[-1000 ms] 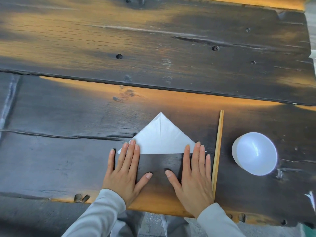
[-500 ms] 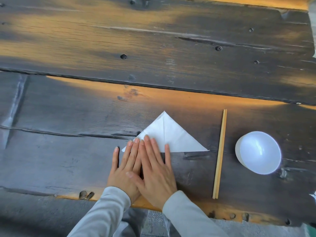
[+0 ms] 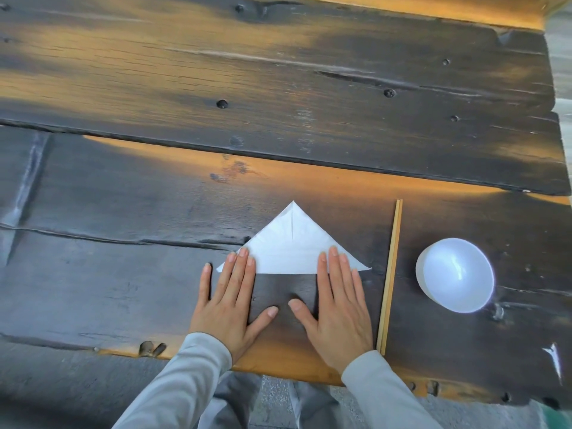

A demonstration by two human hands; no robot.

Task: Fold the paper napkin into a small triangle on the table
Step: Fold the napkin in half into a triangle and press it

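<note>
Big dark wooden table (image 3: 278,88), scorched-looking planks with orange patches and a few bolt heads. Off to the right, a white bowl (image 3: 454,275), sat alone, well apart from everything else. Between bowl and napkin, a pair of wooden chopsticks (image 3: 390,274) laid straight, running toward the near edge, just beside the right hand but not clearly touching it. Nothing on top of the napkin apart from fingertips.

Paper napkin (image 3: 292,246) lay flat near the front edge, already a white triangle, point away, long edge toward the body, crease down the middle. Both lower corners partly covered by fingers, so hard to tell how crisp those were. Forearms cut off at the bottom, grey sleeves only.

Left hand (image 3: 230,305) flat, palm down, fingers stretched out straight, tips pressing the left corner, gripping nothing. Right hand (image 3: 335,308) same deal, spread flat, fingertips on the right side of the napkin, thumb angled inward, nothing pinched.
</note>
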